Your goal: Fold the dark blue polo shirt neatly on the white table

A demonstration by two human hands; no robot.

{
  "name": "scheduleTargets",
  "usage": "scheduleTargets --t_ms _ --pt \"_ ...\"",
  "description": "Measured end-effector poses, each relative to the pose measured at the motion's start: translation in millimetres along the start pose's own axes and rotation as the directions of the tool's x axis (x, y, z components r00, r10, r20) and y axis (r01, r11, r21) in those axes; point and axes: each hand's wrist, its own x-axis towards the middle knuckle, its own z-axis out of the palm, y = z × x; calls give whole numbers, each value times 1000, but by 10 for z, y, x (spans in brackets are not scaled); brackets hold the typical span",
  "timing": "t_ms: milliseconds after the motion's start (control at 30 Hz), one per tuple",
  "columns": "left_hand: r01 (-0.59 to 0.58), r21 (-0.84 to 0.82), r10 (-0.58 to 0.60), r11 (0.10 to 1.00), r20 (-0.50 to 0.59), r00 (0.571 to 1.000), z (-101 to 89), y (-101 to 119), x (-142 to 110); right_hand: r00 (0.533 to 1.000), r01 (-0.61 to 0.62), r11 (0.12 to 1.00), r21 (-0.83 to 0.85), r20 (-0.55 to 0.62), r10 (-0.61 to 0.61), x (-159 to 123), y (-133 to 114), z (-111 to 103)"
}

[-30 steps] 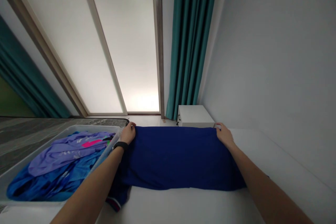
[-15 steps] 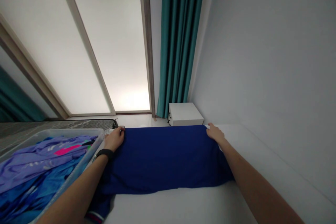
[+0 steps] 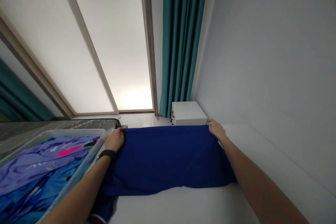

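Observation:
A dark blue garment (image 3: 168, 161), which looks like a shirt, is stretched flat between my hands over a white surface (image 3: 178, 206). My left hand (image 3: 114, 140) is closed on its far left corner; a black band circles that wrist. At the far right corner, my right hand (image 3: 217, 130) pinches the cloth. The far edge runs nearly straight from hand to hand. A cuff or collar edge with white and red stripes (image 3: 97, 218) shows at the lower left, partly behind my left forearm.
Left of my arm stands a clear plastic bin (image 3: 76, 133) holding purple and blue clothes (image 3: 52, 161). A small white cabinet (image 3: 189, 112) is beyond the garment, in front of a teal curtain (image 3: 181, 42). A pale wall (image 3: 275, 59) rises on the right.
The view has shifted slightly. Both hands keep their hold on the corners, and the far edge of the garment looks a little raised at the right.

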Motion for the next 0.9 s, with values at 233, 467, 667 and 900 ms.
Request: scheduleTargets --t_ms 233,467,667,900 --pt "-170 191 193 967 -114 974 -23 107 -67 960 270 955 -121 -37 -276 -227 -217 60" --pt "-392 220 385 893 76 920 221 248 -6 878 479 866 -142 84 -472 -427 -486 384" --pt "-365 210 344 907 131 930 341 196 -130 891 452 875 -172 123 -436 -549 -379 442" --pt "-351 190 322 917 168 932 196 174 -455 899 438 879 -190 105 -426 -836 -225 420"
